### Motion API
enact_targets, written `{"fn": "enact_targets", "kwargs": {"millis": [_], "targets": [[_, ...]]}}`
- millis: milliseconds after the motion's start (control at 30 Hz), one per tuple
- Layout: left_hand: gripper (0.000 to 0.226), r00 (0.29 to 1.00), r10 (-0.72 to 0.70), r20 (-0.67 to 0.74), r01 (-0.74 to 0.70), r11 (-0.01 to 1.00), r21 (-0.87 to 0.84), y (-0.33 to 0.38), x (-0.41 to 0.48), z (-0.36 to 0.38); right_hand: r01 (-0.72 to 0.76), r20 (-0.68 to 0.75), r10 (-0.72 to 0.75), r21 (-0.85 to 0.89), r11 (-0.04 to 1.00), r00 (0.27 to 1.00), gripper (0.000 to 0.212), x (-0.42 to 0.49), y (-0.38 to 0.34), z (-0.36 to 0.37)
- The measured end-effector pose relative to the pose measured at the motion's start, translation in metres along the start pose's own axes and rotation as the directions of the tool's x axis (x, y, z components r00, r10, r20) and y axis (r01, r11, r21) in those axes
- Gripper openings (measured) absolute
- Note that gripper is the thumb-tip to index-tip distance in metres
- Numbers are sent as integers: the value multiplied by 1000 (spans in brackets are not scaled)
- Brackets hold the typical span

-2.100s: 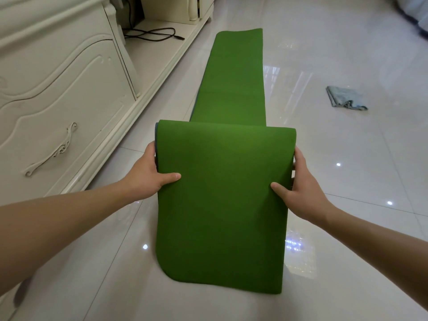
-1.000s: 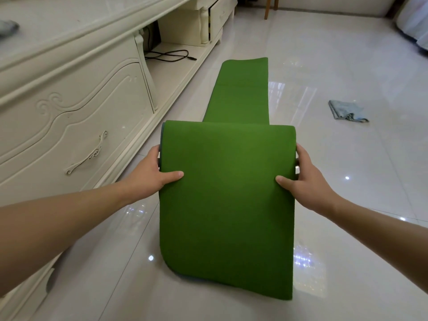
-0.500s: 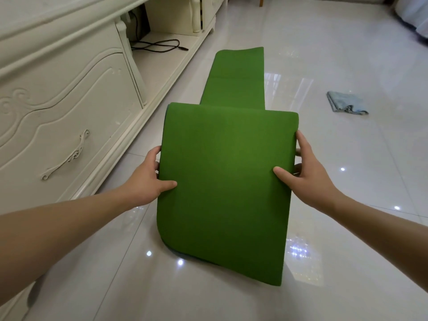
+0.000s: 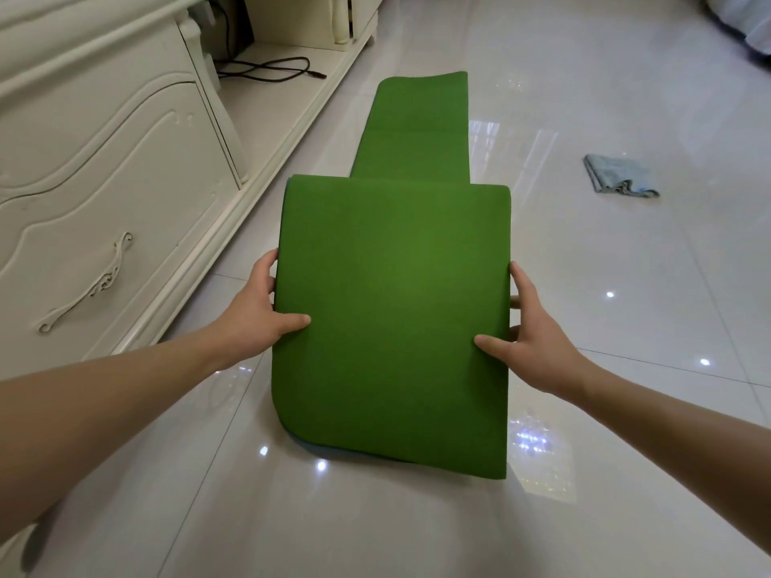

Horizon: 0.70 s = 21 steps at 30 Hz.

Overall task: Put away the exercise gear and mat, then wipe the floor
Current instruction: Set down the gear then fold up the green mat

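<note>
- green mat [image 4: 392, 310] folded over, near part lifted, far end flat on tiled floor [image 4: 626, 285].
- left hand [image 4: 258, 310] pinches left edge, thumb on top.
- right hand [image 4: 530, 340] pinches right edge likewise.
- grey cloth [image 4: 617, 181] lies well apart, right of the mat.
- cream cabinet [image 4: 104, 181] at left.

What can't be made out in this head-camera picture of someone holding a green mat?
Head view:
- Left grip and right grip: thumbs lie on the green mat; most fingers are hidden beneath it.
- Floor under the lifted fold: covered by the mat.
- Black cable: one end runs out of sight behind the cabinet.
- Pale thing at top right: cut off by the picture's edge.
- Grey cloth: too small to tell its fabric.
</note>
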State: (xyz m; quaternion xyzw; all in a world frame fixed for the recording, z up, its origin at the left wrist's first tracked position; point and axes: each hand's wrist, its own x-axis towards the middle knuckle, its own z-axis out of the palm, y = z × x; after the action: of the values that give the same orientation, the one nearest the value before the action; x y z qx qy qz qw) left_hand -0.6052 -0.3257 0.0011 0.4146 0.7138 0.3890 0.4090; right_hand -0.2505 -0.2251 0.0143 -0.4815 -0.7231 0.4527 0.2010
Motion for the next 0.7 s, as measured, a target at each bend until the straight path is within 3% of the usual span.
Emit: {"fn": "enact_targets", "kwargs": {"millis": [233, 700], "targets": [[117, 994, -63, 90, 63, 998, 10, -5, -18, -9, -4, 14, 4, -8, 1000, 1000, 99, -3, 0, 6], [112, 994, -54, 94, 52, 998, 23, 20, -62, -26, -14, -6, 14, 9, 1000, 1000, 97, -44, -31, -5]]}}
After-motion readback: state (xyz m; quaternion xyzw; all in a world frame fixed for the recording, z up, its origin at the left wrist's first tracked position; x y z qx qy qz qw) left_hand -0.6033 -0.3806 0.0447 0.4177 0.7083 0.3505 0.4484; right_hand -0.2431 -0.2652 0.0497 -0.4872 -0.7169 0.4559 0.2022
